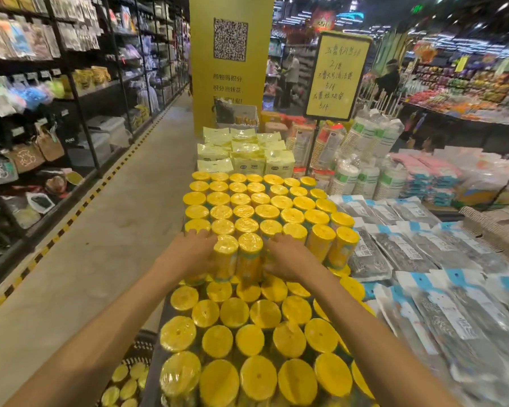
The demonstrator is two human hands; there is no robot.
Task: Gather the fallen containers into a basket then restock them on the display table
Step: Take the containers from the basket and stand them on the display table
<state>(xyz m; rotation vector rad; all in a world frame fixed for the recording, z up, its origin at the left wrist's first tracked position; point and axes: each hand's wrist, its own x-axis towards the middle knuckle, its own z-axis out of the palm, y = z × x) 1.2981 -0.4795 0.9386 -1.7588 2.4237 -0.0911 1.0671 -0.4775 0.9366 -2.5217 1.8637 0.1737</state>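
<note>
Supermarket counter (155,365), thick with yellow-lidded stock: at the front of its upper tier two containers (237,259) stand upright, squeezed between left hand (193,254) and right hand (288,257), fingers fairly straight along their sides. Restocking seems well along. Next, I'd guess, they must be seated squarely before more are fetched from the basket (138,348) beside the counter's left edge.

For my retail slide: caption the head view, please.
Left hand and right hand press two yellow-lidded containers together on the display table.
</note>
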